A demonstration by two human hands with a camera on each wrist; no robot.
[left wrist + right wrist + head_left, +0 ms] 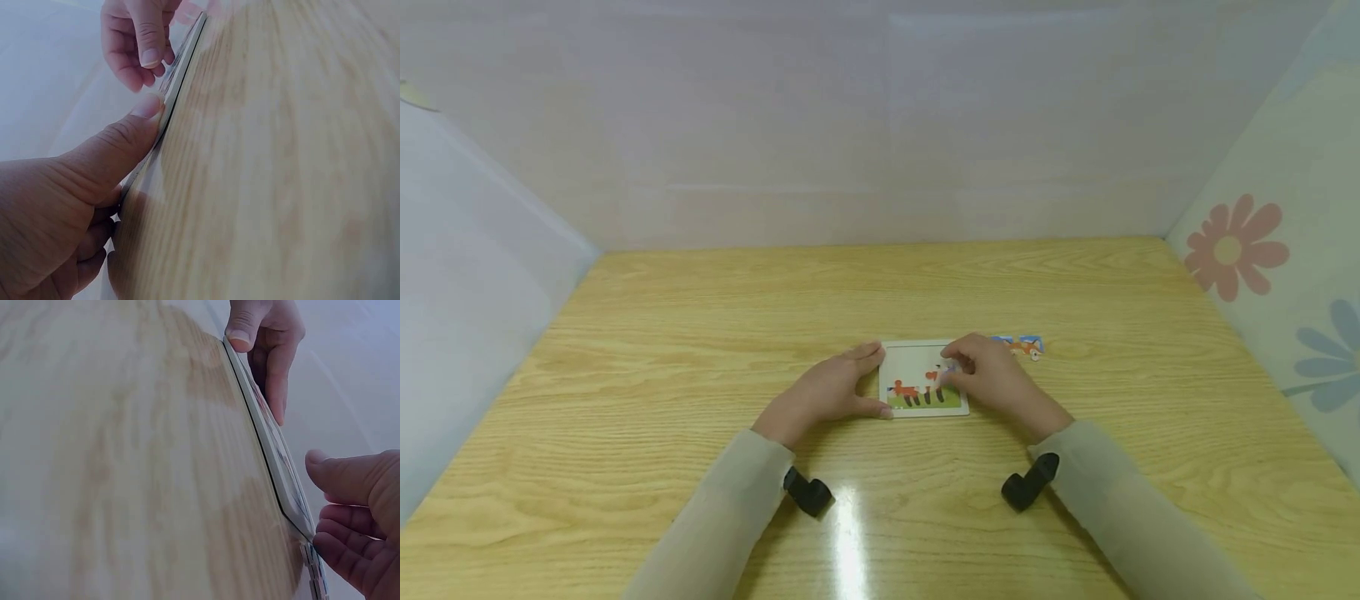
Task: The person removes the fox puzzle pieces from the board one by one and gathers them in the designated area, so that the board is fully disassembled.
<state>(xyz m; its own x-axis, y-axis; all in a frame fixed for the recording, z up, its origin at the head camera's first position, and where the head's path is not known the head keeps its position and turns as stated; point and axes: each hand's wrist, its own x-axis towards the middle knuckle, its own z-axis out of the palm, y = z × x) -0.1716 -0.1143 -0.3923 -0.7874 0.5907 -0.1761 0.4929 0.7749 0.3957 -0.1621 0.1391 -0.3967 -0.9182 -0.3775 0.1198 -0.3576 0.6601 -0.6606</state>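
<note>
Head: puzzle board (910,362) seen flat, just right of and below frame centre. White rim; a red, dark-legged figure is printed above a green strip, legs toward frame bottom. Slightly longer axis runs left-right. Left edge is gripped by left hand (835,390). Right hand (988,373) is held at right edge, fingers bent; piece in grip can't be told.

Left wrist: board seen edge-on, slanted upper centre to lower left.

Right wrist: edge-on, upper centre to lower right.

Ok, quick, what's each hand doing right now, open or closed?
Left hand: closed, holding the board by its left side.
Right hand: open, loosely curved over the board's right side; nothing visibly held.
</note>
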